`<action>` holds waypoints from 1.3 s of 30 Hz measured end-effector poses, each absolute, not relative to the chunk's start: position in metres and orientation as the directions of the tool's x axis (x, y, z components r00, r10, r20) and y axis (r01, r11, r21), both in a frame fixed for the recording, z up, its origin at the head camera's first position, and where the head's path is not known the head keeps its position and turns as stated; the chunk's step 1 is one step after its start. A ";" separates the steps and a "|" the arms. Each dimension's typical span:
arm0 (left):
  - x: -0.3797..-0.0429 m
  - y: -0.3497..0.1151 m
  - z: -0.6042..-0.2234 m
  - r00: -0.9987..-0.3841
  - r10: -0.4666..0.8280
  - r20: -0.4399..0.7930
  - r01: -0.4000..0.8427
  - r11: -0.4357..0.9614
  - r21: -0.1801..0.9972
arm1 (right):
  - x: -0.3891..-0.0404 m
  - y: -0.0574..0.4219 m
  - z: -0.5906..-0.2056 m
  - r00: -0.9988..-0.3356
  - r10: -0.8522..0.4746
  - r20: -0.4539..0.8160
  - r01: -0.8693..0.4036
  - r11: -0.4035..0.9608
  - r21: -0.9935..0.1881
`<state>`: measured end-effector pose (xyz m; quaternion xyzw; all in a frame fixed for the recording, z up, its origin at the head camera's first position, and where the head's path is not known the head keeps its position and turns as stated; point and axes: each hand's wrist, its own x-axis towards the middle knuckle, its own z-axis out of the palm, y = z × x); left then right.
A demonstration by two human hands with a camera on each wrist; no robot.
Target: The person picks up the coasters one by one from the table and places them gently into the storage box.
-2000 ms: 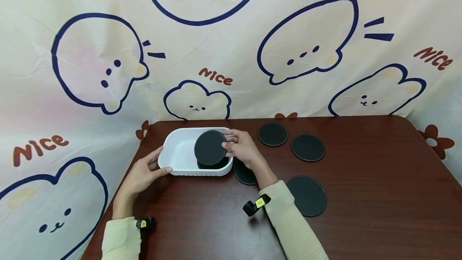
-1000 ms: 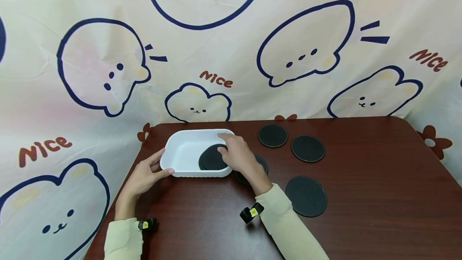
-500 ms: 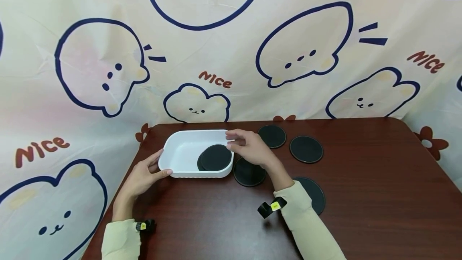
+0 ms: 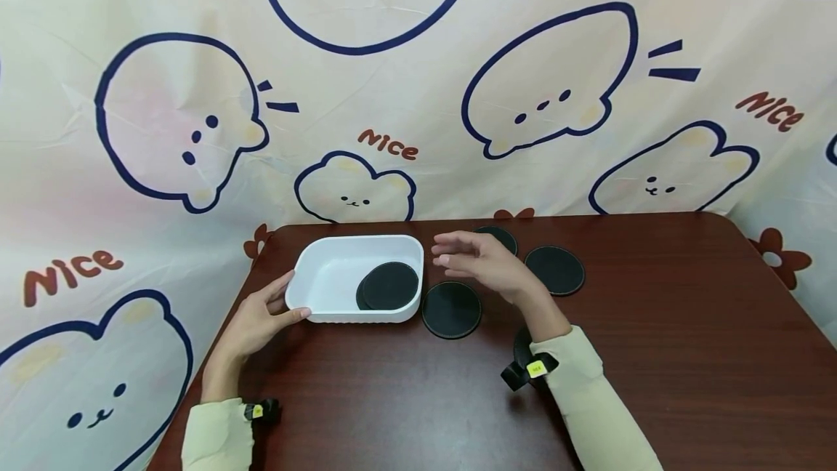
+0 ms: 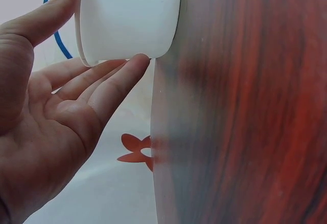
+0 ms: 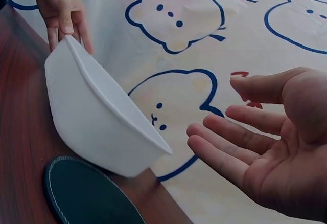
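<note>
My left hand (image 4: 255, 318) holds the left end of a white oblong tray (image 4: 320, 275), thumb at the front corner and fingers along the end wall. Two round black coasters (image 4: 392, 286) with stitched edges lie overlapping at the tray's right end. Just right of the tray my right hand (image 4: 493, 267) hovers with its fingers extended and nothing in them. Below that hand, on the table, lies a third coaster (image 4: 451, 310). In the right wrist view the right palm (image 6: 286, 168) shows bare, with the tray's outer wall (image 6: 92, 106) beyond it.
More coasters lie on the brown table (image 4: 686, 355): one to the right (image 4: 556, 271), a back coaster (image 4: 502, 237) partly behind the right hand, and a front coaster (image 4: 522, 344) mostly under the sleeve. A printed cloth (image 4: 418, 93) hangs behind the table.
My right hand lowered a coaster onto the other in the tray, let go, and drew away to the right. The left hand keeps its hold on the tray.
</note>
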<state>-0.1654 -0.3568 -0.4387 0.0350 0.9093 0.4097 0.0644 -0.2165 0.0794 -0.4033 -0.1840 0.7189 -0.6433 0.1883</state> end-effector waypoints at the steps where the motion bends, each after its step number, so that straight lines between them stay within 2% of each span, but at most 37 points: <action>1: -0.165 -0.357 -0.439 -0.989 0.116 -0.090 0.009 0.660 0.751 | -0.217 0.083 -0.404 -0.860 -0.509 -0.038 -0.018 0.104 -0.994; 25: -0.164 -0.357 -0.437 -0.989 0.114 -0.091 0.005 0.650 0.760 | -0.204 0.193 -0.427 -0.868 -0.480 -0.123 0.072 0.124 -0.990; 39: -0.165 -0.352 -0.436 -0.991 0.086 -0.098 -0.017 0.658 0.753 | -0.187 0.234 -0.440 -0.871 -0.469 -0.144 0.071 0.169 -0.983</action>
